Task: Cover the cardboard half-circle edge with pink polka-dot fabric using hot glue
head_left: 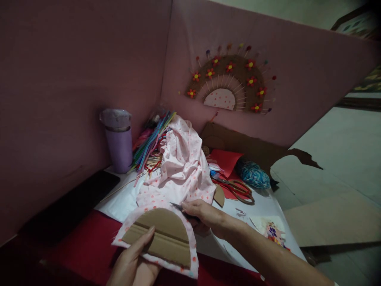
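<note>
Here, at the lower centre of the frame, the left hand [133,260] pinches a cardboard half-circle [162,228] and the spotted fabric [194,260] beneath it, thumb on top. Just below mid-frame, the right hand [205,212] grips a dark pointed tool [176,206] beside the curved edge.

This looks like a home craft corner: pink walls [74,59], a framed picture [369,85], tiled floor [315,171], yarn [254,174], pipe cleaners [154,140] and scissors [228,183].
</note>
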`<action>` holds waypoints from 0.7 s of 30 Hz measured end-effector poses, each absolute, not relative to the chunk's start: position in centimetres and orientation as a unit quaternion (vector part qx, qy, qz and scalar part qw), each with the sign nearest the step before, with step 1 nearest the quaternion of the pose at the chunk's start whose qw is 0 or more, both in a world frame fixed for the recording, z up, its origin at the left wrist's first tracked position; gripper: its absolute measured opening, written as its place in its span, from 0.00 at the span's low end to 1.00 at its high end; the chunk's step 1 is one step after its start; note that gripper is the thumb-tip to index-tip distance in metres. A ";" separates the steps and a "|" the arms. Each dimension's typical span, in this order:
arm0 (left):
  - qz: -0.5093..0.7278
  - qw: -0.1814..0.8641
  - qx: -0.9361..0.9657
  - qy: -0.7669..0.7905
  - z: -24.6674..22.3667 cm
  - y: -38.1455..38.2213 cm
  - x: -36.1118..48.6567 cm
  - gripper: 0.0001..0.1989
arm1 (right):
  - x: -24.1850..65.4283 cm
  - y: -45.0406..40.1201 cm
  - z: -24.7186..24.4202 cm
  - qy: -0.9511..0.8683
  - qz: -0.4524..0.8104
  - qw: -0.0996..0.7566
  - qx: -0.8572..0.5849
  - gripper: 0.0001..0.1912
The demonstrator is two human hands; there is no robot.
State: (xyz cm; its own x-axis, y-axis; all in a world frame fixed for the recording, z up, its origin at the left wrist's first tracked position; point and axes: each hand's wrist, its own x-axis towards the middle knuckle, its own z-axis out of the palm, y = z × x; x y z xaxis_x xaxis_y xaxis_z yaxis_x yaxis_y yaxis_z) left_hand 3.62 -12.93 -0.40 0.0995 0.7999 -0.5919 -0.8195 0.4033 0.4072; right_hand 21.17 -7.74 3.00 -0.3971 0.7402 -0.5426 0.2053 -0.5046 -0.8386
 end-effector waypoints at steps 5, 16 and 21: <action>0.531 0.757 -0.018 0.381 -0.2 -12.7 3.6 0.28 | 21.6 -7.9 2.9 -0.495 0.678 0.202 -0.505 0.30; 0.489 0.798 0.023 0.352 1.8 -11.2 4.2 0.25 | 23.9 -7.1 3.9 -0.479 0.702 0.186 -0.493 0.27; 0.469 0.802 0.099 0.356 3.5 -9.0 4.4 0.24 | 24.5 -6.5 4.8 -0.465 0.720 0.256 -0.448 0.24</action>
